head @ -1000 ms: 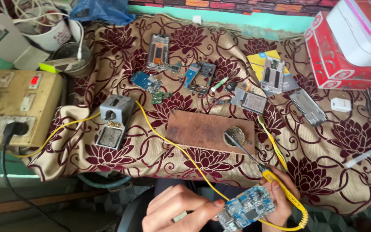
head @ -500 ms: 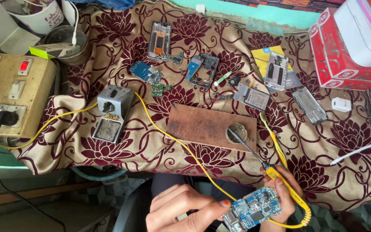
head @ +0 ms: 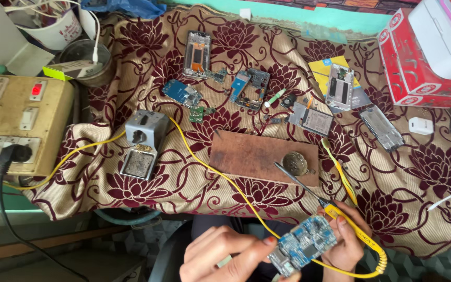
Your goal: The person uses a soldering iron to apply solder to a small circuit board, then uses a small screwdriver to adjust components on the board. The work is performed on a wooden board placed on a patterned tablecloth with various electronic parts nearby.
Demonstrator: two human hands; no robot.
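A: So, starting at the far left, what sits there?

B: A beige switch box (head: 14, 122) with a red switch and a black plug in its socket, at the left edge of the counter (head: 418, 172), which is draped in a tan cloth with maroon flowers. Behind it stand a white cup and a round tin (head: 87, 60).

A: And next along?

B: A grey soldering stand (head: 143, 142) with a sponge tray, and a yellow cable (head: 199, 156) running past it across the cloth. Behind that lie a phone frame (head: 197, 54) and small blue circuit boards (head: 182, 94).

A: The middle?

B: A brown wooden board (head: 259, 156) with a round flat tin (head: 294, 163) on its right end. Near the front edge, the left hand (head: 220, 256) has its grip closed: fingers pinch the left end of a blue circuit board (head: 304, 244) held below the counter's edge, over the lap.

A: And the right hand?

B: The right hand (head: 348, 240) is just beside that board, touching its right end, its grip wrapped around the yellow handle of a soldering iron (head: 314, 196). The iron's dark tip points up and left, and ends over the wooden board, just beside the round tin.

A: Farther right?

B: More phone parts (head: 340, 86) on a yellow card, a silver strip (head: 382, 128), a small white charger (head: 420, 125), and red and white boxes (head: 418, 57) in the corner.
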